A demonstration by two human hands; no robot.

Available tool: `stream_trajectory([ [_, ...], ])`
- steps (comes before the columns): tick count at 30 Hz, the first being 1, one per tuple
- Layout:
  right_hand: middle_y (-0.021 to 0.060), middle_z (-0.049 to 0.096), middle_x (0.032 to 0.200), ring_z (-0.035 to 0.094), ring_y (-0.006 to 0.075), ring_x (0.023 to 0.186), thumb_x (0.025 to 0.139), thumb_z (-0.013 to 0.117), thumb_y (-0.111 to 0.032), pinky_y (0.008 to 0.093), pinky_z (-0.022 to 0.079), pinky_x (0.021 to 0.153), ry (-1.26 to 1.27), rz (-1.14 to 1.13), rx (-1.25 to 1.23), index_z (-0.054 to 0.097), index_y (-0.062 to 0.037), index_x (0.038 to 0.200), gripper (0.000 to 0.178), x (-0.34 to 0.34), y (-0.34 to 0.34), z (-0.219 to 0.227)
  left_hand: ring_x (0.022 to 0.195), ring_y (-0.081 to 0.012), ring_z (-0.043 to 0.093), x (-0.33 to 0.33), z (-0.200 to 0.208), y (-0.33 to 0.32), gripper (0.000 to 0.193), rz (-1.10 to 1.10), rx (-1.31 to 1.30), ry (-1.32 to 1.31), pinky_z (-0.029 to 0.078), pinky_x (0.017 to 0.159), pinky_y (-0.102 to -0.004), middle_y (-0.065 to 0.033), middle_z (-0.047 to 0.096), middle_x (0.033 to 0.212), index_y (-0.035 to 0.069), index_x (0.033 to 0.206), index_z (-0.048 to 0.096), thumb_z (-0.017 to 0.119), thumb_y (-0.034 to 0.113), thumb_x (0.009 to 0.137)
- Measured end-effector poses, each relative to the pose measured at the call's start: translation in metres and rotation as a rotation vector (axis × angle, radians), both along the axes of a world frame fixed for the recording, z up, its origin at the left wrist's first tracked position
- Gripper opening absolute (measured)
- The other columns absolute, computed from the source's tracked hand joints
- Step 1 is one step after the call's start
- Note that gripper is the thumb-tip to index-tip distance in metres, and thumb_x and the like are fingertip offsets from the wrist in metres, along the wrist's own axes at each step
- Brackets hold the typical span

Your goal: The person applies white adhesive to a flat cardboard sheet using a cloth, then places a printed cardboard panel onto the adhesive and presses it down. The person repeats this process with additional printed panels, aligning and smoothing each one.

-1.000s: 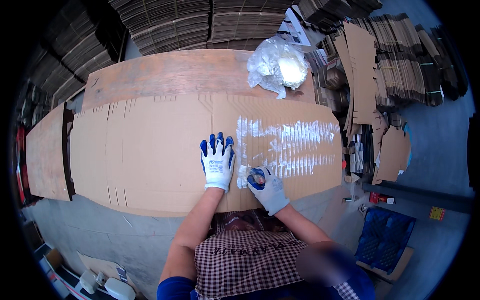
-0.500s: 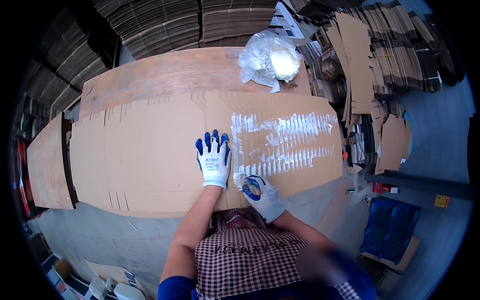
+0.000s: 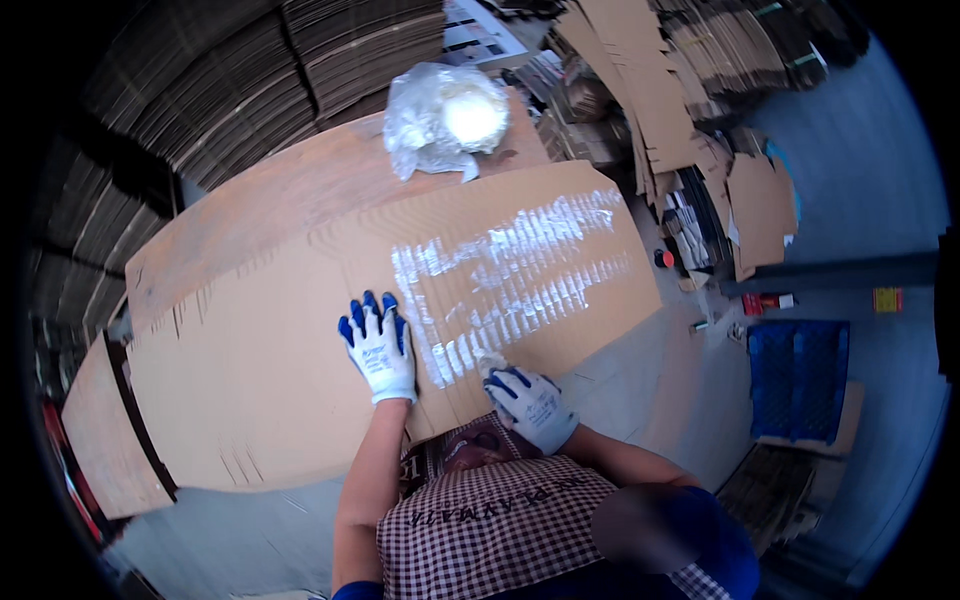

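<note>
A large brown cardboard sheet (image 3: 260,370) lies flat across the table before me, its right half marked with rows of shiny white streaks (image 3: 540,235). My left hand (image 3: 379,350), in a white glove with blue fingertips, rests flat on the sheet just left of the streaks, fingers spread. Close to the sheet's near edge, my right hand (image 3: 530,405), gloved alike, is curled around a small whitish lump (image 3: 489,361). The lump sits against the cardboard below the near row of streaks; the fingers cover part of it, and its material is unclear.
At the table's far side sits a crumpled clear plastic bag (image 3: 420,115) with a white mass in it. Tall stacks of flat cardboard (image 3: 220,100) stand behind the wooden tabletop (image 3: 270,190). Loose cardboard pieces (image 3: 760,205) and a blue plastic pallet (image 3: 798,380) are on the right.
The view has turned, so the sheet appears tilted and shifted left. My right hand has moved rightward along the sheet's near edge with the lump. My left hand stays flat on the cardboard.
</note>
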State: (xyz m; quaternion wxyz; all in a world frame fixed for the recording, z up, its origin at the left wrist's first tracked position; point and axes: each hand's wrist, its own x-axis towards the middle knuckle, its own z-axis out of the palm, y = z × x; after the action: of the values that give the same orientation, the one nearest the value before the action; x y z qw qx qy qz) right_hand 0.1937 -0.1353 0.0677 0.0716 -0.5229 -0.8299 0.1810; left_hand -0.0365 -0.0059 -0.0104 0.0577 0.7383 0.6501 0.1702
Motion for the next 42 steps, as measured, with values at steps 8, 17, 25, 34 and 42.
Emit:
stream_trajectory([
  [8,0.0124,0.056,0.133,0.057,0.0313,0.115,0.080,0.061,-0.013,0.0407,0.053,0.089,-0.208,-0.514,0.083,0.055,-0.0080,0.132,0.053,0.134,0.014,-0.039,0.138,-0.0370,0.041,0.007,0.004,0.001,0.044,-0.035,0.026,0.019,0.021,0.118,-0.0526,-0.0158,0.048,0.149,0.013,0.136,0.058,0.062,0.019,0.092],
  [17,0.0108,0.056,0.134,0.059,0.0331,0.116,0.082,0.062,-0.014,0.0445,0.053,0.090,-0.251,-0.587,0.036,0.059,-0.0147,0.128,0.046,0.178,0.020,-0.062,0.141,-0.0382,0.037,0.007,0.000,-0.001,0.045,-0.042,-0.008,0.077,0.019,0.119,-0.0520,-0.0175,0.043,0.152,0.010,0.141,0.054,0.054,0.018,0.097],
  [25,0.0123,0.061,0.122,0.063,0.0348,0.102,0.087,0.060,-0.016,0.0460,0.053,0.087,-0.124,-0.570,0.126,0.058,-0.0138,0.130,0.043,0.181,0.025,-0.039,0.140,-0.0376,0.038,0.007,-0.003,0.000,0.044,-0.077,0.043,0.135,0.021,0.118,-0.0521,-0.0161,0.045,0.152,0.008,0.143,0.052,0.053,0.018,0.099],
  [34,0.0168,0.064,0.110,0.066,0.0349,0.093,0.089,0.059,-0.018,0.0485,0.054,0.080,-0.262,-0.997,0.059,0.057,-0.0138,0.131,0.042,0.310,0.054,-0.078,0.139,-0.0373,0.041,0.016,-0.001,0.002,0.041,-0.091,0.061,0.145,0.022,0.118,-0.0523,-0.0167,0.047,0.150,0.007,0.139,0.055,0.053,0.015,0.099],
  [42,0.0152,0.064,0.106,0.067,0.0302,0.089,0.091,0.057,-0.019,0.0437,0.056,0.076,-0.040,-0.217,0.316,0.059,-0.0079,0.127,0.037,0.131,0.071,-0.037,0.142,-0.0386,0.036,0.011,-0.004,0.001,0.046,-0.082,0.013,0.125,0.020,0.119,-0.0536,-0.0155,0.044,0.152,0.008,0.141,0.053,0.055,0.017,0.097],
])
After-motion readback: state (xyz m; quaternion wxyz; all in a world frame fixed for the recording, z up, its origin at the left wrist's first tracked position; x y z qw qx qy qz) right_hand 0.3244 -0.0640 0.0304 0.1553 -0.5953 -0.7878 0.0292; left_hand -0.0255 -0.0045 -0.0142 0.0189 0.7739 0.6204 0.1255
